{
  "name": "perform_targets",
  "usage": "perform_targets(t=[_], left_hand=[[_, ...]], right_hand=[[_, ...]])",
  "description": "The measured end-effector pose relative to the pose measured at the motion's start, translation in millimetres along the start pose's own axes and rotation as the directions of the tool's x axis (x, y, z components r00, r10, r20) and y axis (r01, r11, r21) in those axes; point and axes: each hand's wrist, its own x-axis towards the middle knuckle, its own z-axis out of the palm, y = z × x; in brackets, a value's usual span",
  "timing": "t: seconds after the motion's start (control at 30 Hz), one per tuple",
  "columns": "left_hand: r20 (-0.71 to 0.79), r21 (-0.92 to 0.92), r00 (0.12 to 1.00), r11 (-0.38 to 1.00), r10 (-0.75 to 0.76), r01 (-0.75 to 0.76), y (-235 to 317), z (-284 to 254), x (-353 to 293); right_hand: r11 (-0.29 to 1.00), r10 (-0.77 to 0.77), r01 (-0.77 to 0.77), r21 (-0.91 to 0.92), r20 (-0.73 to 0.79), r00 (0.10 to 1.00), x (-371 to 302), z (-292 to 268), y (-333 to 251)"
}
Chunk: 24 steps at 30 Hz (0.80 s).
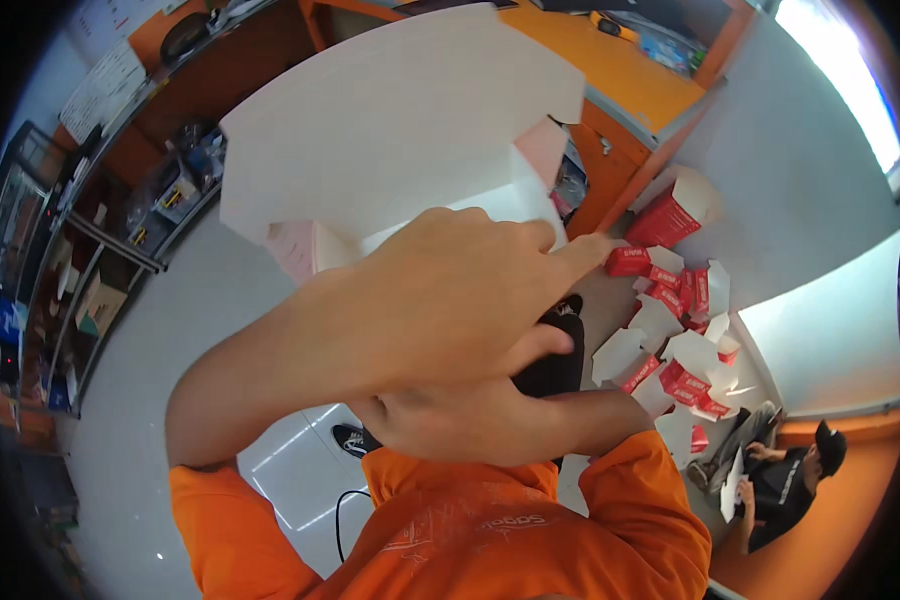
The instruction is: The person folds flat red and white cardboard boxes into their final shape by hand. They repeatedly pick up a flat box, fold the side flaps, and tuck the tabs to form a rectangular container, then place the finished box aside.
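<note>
A large folding paper carton point(400, 120) is up in front of me, white inside, with its wide lid flap raised and pinkish side tabs sticking out. My arms are crossed. From the left, my left hand point(460, 295) reaches across the carton's near side, its fingers bent over the near edge. Its thumb and index finger point to the right. Beneath it lies my right hand point(450, 425), coming from the right; its fingers are hidden behind the left hand and forearm. The carton's near wall and underside are mostly covered by my hands.
Several red and white cartons point(685, 380) lie in a heap on the floor at right, below a larger red carton point(667, 215). An orange-topped desk point(610, 70) stands far right. Shelving point(120, 235) lines the left. A seated person in black point(790, 490) handles a white sheet.
</note>
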Motion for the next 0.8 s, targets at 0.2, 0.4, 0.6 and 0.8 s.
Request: perform_targets(t=[0.2, 0.4, 0.6, 0.8], left_hand=[[0.036, 0.024, 0.998, 0.998, -0.058, 0.057, -8.1, 11.5, 6.4], [-0.03, 0.02, 0.996, 0.996, -0.084, 0.085, -2.5, 6.4, -0.6], [-0.072, 0.034, 0.988, 0.99, -0.135, 0.138, 5.9, 0.9, -11.0], [-0.029, 0.089, 0.998, 0.994, -0.056, 0.058, 1.4, 2.5, -15.2]], right_hand=[[0.927, 0.275, -0.079, 0.366, -0.524, 0.806, -72.8, -13.7, 24.3], [-0.129, 0.869, -0.359, 0.924, 0.279, 0.408, -84.4, 18.8, 95.6], [0.002, 0.706, -0.498, 0.867, 0.351, 0.615, -83.3, 17.7, 108.1], [-0.119, 0.702, -0.54, 0.833, 0.455, 0.548, -80.7, 12.8, 106.7]])
